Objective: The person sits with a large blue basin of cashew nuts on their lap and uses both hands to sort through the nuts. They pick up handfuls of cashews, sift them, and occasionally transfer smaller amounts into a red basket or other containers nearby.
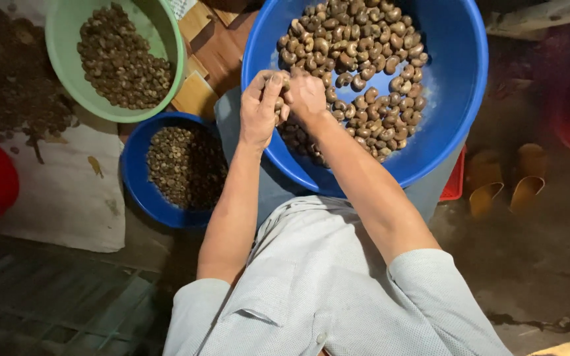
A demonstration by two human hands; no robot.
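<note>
Both hands are held together over the near rim of the big blue basin, which rests on the lap. A single nut appears pinched between them, mostly hidden by fingers, so its exact pose cannot be told.

Left hand: fingers curled and closed, thumb pressed toward the right hand. Right hand: closed in a loose fist, knuckles up, touching the left.

For the shelling to go well, the nut is best kept low over the basin so that dropped bits land among the nuts, with the grip kept short and firm.

The green bowl and small blue bowl, both part filled, are set to the left.
</note>
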